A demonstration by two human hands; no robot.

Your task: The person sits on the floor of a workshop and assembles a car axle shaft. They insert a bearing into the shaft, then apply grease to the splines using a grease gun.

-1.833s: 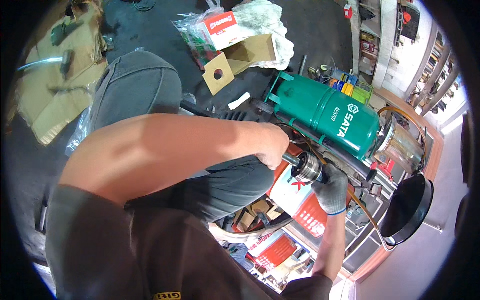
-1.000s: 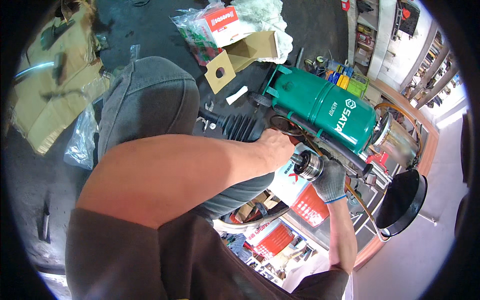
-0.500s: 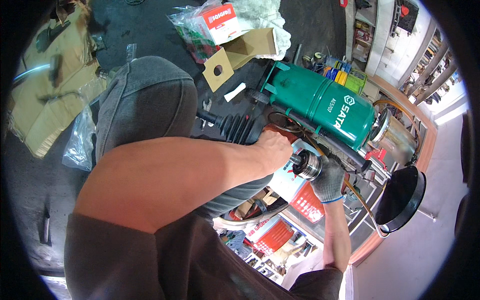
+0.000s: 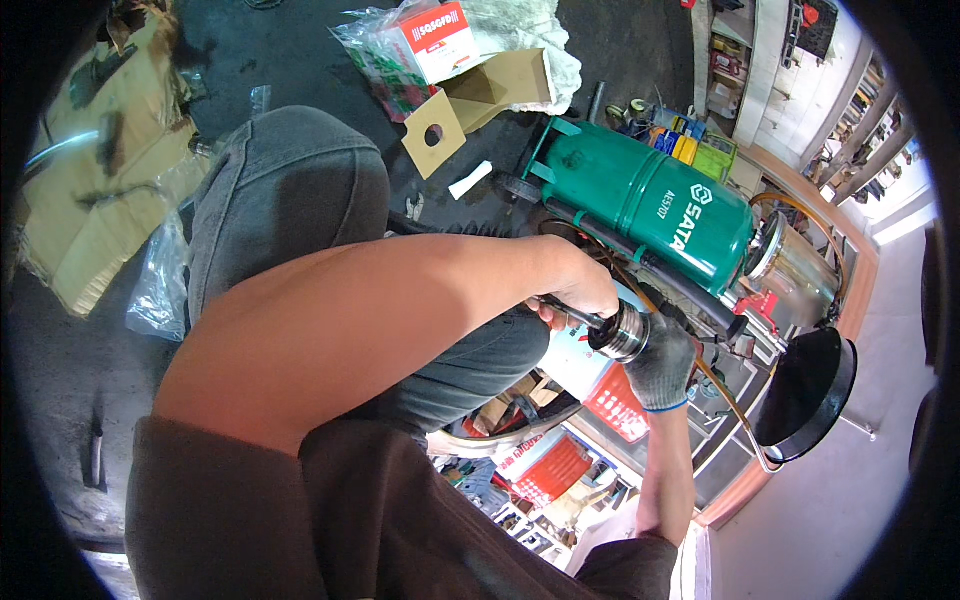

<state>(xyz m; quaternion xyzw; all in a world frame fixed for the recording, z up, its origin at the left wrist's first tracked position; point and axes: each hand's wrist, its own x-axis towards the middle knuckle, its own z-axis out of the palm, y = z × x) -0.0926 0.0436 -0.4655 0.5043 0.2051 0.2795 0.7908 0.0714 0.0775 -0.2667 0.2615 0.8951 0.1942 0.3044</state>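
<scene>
A car drive shaft runs across in front of my bent knees, with a ribbed metal joint at its right end. Bare, my left hand curls around the thin shaft close beside that joint, its fingertips showing underneath. My right hand, in a grey knitted glove, is closed around the outer end of the joint. My left forearm covers most of the shaft's other end and its black rubber boot.
A green wheeled tank with a black funnel lies across the right side. Ahead are an opened cardboard box and a red-and-white box in plastic. Flattened cardboard lies left; red baskets stand lower right.
My left hand has shifted right along the shaft, from beside the rubber boot to next to the joint. Its forearm now hides the boot. The gloved right hand has barely moved.
</scene>
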